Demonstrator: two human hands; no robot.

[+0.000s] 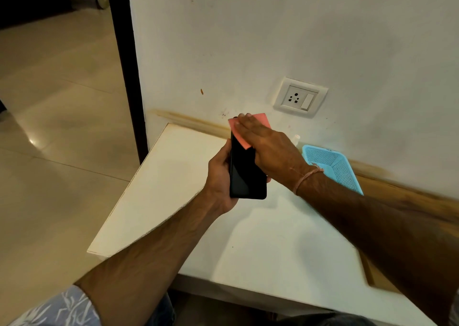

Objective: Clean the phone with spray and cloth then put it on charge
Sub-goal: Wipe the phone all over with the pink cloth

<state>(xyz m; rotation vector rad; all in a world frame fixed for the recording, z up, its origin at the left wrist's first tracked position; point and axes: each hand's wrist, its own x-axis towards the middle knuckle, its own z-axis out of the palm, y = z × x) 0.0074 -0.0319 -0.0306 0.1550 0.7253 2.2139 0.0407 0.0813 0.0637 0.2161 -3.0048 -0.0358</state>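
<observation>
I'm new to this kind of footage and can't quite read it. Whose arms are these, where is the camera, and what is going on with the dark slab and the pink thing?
There is no machine here. The single picture comes from a wide-angle camera worn on a person's head, looking forward and down, so the two arms reaching in from the bottom are the wearer's own.

The left hand grips a black phone by its edge, screen up and dark, above a white table. The right hand lies flat on a pink cloth, pressing it against the top part of the screen, as in wiping.

On the table behind the hands stands a light blue mesh basket, and a small white bottle peeks out behind the right hand, mostly hidden. A wall socket with nothing plugged in sits on the wall above.
</observation>
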